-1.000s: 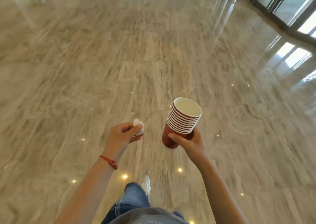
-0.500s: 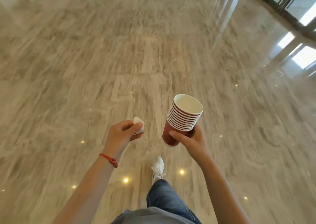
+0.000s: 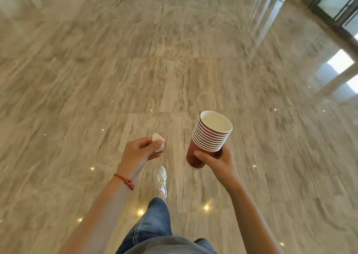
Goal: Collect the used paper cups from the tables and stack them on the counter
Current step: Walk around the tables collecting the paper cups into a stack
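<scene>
Right hand (image 3: 219, 163) grips stack of red paper cups (image 3: 210, 137) near its base, thumb across front, fingers wrapped behind; stack tilted, white-lined mouth up and away from body. Cups held in air over polished marble floor (image 3: 96, 89). Left hand (image 3: 138, 154) pinches crumpled white tissue (image 3: 158, 142) between thumb and curled fingers. Red cord bracelet (image 3: 125, 181) on left wrist. White sneaker (image 3: 161, 178) and jeans leg (image 3: 151, 222) below, between forearms. Glass doors (image 3: 337, 3) upper right.

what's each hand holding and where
Right hand grips the nested stack of red paper cups around its base; left hand pinches a crumpled white paper wad.
</scene>
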Motion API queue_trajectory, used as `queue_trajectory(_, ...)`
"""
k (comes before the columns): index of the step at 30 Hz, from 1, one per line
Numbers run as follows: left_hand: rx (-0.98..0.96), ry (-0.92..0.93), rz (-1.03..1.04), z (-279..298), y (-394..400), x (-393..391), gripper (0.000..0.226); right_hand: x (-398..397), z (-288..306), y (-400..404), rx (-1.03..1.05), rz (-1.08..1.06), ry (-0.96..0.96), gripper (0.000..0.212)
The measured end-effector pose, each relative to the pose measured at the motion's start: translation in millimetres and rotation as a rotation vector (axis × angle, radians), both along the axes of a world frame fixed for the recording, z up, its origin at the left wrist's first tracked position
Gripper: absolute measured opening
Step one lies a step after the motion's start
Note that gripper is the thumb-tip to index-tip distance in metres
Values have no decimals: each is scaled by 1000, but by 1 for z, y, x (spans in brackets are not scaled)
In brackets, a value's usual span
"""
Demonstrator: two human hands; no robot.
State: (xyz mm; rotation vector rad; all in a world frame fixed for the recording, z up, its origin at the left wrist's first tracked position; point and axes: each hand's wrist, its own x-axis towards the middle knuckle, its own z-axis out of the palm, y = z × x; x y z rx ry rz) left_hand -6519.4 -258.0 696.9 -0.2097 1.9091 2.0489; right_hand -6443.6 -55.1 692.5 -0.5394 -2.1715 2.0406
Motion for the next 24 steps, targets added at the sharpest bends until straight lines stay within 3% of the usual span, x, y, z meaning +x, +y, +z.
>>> queue_trajectory(14,-12,-16,-37,17,90,-372,2,-356,7,81,-8,-37,-19,41)
queue_trajectory(24,-9,-21,-7,10,195,-617,8,-609,-3,190,30,-26,-24,39)
